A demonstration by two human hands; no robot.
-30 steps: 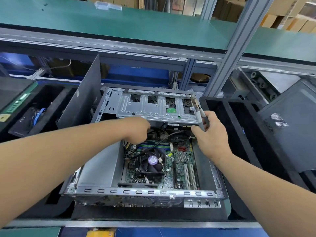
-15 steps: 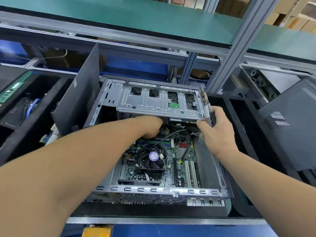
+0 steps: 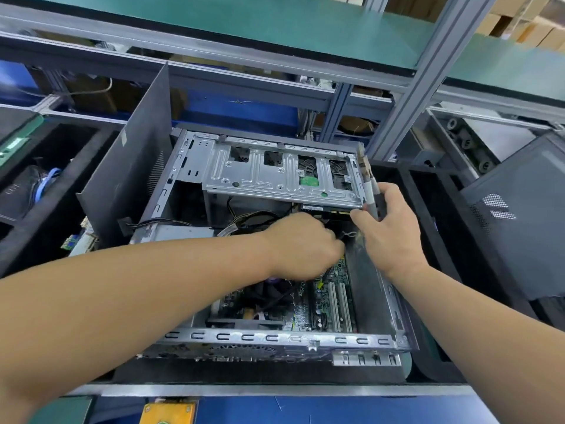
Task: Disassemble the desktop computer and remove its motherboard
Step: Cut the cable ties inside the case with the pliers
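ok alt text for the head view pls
A person's left hand reaches among the cables inside an open desktop case, above the motherboard, while the right hand grips pliers beside the raised drive cage.

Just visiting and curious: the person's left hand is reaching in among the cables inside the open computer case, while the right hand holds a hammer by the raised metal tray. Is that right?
Not quite. The head view shows the right hand holding grey-handled pliers, not a hammer, by the raised metal tray. The rest stands: the left hand is in among the cables inside the open computer case.
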